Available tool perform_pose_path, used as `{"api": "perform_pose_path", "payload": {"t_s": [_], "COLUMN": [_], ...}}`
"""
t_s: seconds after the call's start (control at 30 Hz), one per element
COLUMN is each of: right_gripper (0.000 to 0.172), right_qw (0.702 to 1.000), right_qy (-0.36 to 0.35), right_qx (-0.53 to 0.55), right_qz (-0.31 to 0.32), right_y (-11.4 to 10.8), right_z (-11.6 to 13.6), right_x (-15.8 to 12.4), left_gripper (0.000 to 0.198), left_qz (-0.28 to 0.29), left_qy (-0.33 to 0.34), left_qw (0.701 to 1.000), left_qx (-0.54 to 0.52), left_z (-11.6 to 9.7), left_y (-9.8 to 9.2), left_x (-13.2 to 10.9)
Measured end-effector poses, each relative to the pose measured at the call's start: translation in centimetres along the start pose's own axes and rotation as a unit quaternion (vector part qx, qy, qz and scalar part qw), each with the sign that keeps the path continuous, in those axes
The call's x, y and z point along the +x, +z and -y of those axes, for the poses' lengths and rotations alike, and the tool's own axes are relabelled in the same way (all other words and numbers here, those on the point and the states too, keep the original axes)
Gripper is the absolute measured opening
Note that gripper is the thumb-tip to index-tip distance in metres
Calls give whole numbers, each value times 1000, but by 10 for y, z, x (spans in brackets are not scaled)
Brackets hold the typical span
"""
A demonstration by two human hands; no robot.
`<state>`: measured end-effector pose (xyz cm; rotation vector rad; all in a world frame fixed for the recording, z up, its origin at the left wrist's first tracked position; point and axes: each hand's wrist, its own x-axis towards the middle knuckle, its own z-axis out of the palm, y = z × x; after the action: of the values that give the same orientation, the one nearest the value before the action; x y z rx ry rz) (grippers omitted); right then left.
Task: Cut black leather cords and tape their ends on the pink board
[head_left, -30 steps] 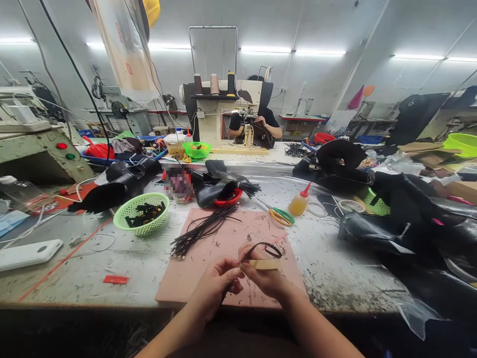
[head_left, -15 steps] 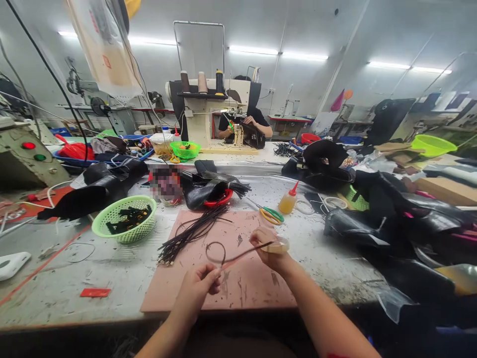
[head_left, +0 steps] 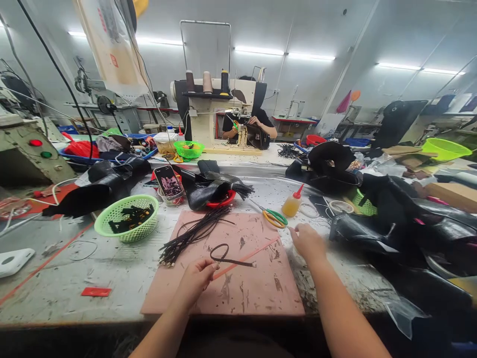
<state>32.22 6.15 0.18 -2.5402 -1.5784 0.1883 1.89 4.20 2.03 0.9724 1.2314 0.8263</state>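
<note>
My left hand (head_left: 199,278) is closed over the pink board (head_left: 261,293), pinching a thin black cord (head_left: 234,262). The cord rises in a small loop, and its pale-tipped free end points right. From the same fingers a narrow reddish strip of tape (head_left: 244,259) runs straight up towards my right hand (head_left: 307,241). That hand is beyond the board's right edge, its fingers drawn together at the line of the tape; their grip is partly hidden. Just beyond its fingertips lie scissors (head_left: 276,219) with green and yellow handles. A bundle of black cords (head_left: 196,233) rests on the board's upper left.
A green basket (head_left: 100,226) of small black pieces stands left, near a propped phone (head_left: 168,181). A glue bottle (head_left: 291,201) stands behind the scissors. Black leather pieces (head_left: 357,233) are heaped at right. Across the table, a person works at a sewing machine (head_left: 203,119).
My right hand has let go of the cord and moved right, off the board. The pale tape roll around it no longer shows. More reddish tape stretches between my hands.
</note>
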Motion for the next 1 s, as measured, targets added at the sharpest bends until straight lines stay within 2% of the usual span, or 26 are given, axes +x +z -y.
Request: {"api": "perform_pose_path", "payload": {"t_s": [0.07,0.17,0.3,0.4,0.47,0.53,0.57,0.67,0.77,0.9,1.0], "right_gripper": [37,38,46,54,58,61,62,56,52,42,46], "right_qw": [999,998,994,992,992,981,967,884,826,778,757], "right_qy": [-29,-55,-78,-89,-94,-135,-172,-301,-352,-385,-403], "right_qx": [18,37,50,57,62,107,149,296,357,393,396], "right_qz": [-10,18,65,66,61,88,114,200,256,304,328], "right_y": [5,12,14,11,8,6,4,2,2,3,2], "right_z": [13,29,38,38,38,41,43,54,66,80,89], "right_x": [12,39,64,57,39,11,-6,-59,-96,-112,-113], "left_gripper": [21,19,17,19,22,22,22,21,20,18,16], "left_qz": [9,21,-29,-50,-54,-61,-67,-79,-92,-98,-89], "left_qy": [-6,-32,-45,-20,8,35,45,74,101,120,116], "left_qw": [1000,992,967,968,974,980,982,986,986,986,987], "left_qx": [-24,-120,-251,-244,-219,-186,-171,-125,-92,-67,-61], "left_z": [0,-1,-4,-8,-11,-13,-14,-16,-16,-15,-14], "left_y": [0,-4,-15,-21,-21,-20,-19,-17,-16,-19,-23], "left_x": [1,2,1,-4,-7,-10,-11,-12,-12,-15,-17]}}
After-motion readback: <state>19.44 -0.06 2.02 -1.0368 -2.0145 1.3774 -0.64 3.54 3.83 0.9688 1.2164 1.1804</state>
